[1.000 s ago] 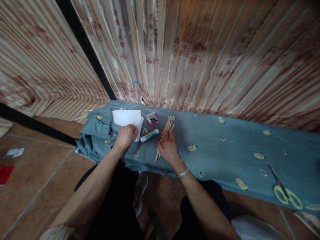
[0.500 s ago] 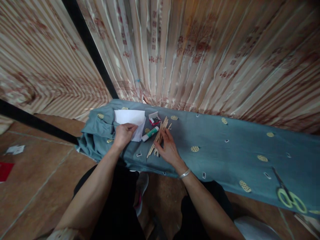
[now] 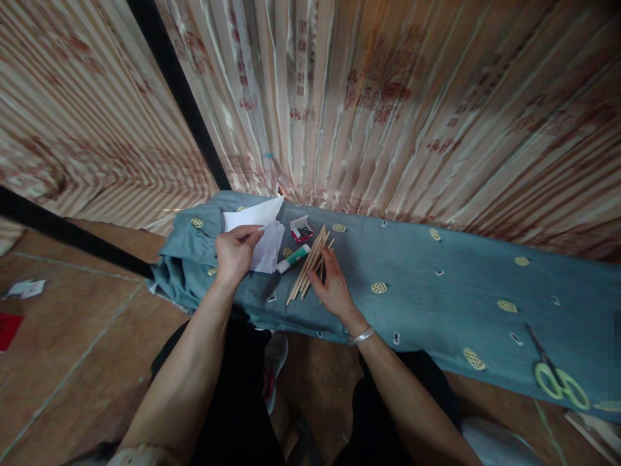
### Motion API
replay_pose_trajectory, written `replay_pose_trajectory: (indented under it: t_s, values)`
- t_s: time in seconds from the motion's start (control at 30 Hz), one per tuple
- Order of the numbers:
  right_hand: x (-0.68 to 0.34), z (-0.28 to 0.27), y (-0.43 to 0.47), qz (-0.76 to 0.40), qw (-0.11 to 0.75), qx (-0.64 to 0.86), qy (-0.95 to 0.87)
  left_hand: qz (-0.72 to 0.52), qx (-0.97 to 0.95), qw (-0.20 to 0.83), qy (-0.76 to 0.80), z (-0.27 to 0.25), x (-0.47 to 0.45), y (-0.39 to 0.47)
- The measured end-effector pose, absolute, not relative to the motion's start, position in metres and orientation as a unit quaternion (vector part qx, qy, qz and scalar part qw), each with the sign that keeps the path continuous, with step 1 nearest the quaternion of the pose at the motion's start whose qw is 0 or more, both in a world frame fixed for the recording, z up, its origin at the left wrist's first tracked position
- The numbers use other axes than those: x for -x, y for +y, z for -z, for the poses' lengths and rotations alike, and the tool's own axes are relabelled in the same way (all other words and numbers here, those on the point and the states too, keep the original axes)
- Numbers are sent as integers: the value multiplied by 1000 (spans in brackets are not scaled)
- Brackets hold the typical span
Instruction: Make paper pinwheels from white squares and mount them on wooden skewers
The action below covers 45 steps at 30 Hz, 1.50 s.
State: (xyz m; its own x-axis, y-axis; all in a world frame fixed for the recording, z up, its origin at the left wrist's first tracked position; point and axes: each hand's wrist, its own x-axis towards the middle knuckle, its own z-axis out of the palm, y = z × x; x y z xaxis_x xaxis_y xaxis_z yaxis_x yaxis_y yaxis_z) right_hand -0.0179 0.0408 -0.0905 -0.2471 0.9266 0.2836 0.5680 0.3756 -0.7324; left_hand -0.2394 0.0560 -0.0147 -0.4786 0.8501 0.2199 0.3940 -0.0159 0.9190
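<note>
My left hand (image 3: 233,254) pinches the edge of a white paper sheet (image 3: 259,211) between thumb and fingertips. That sheet's far corner is raised above the other papers (image 3: 268,251), which lie on the cloth. My right hand (image 3: 336,290) hovers at the right side of a loose bundle of thin wooden sticks (image 3: 305,270), thumb and fingers apart. Its fingertips are close to the sticks; whether they touch is unclear. Between papers and sticks lies a green and white glue stick (image 3: 293,259). Just behind it sits a small open red and white box (image 3: 301,230) with small dark pieces inside.
A grey-green patterned cloth (image 3: 417,285) covers the long bench, bunched at its left end. Scissors with light green handles (image 3: 557,378) lie at the far right. A pleated curtain (image 3: 339,116) hangs behind, and dark poles (image 3: 179,90) stand at the left.
My left hand has lifted the top sheet, and its far corner now stands up, uncovering the papers below. My right hand has drawn slightly right, off the middle of the sticks.
</note>
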Motion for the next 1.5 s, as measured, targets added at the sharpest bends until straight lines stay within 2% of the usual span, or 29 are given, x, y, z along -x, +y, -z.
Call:
replay_pose_trajectory:
  t_s: [0.2,0.33,0.47,0.57,0.63,0.7,0.8,0.97,1.1,1.17,1.27,1.37,1.5]
  values:
    - [-12,85,43,-321,437,525,-656,-602,-485,202,601,-7,210,51]
    - [-38,87,48,-382,502,538,-560,-607,-591,185,499,-21,174,37]
    - [-70,90,55,-409,577,547,-447,-541,-726,174,388,-14,126,23]
    - [-102,92,60,-429,634,535,-359,-456,-806,166,339,12,93,20]
    - [-126,93,59,-393,649,557,-338,-376,-849,175,327,32,76,19]
    - [-145,90,54,-303,630,612,-370,-305,-877,198,313,50,63,18]
    - [-160,80,37,-190,545,627,-523,-251,-896,217,297,65,53,14]
    - [-151,68,2,-263,347,538,-722,-246,-890,233,304,71,55,11]
    - [-144,74,-14,-280,263,516,-766,-223,-894,185,341,77,67,22]
    - [-144,77,-16,-286,252,513,-769,-217,-890,164,366,79,72,30]
    - [-146,75,-16,-286,286,516,-755,-221,-892,163,360,78,76,35]
    - [-150,70,-16,-312,332,527,-717,-231,-888,200,343,71,76,27]
    - [-153,64,-13,-343,348,572,-659,-252,-856,266,364,64,77,10]
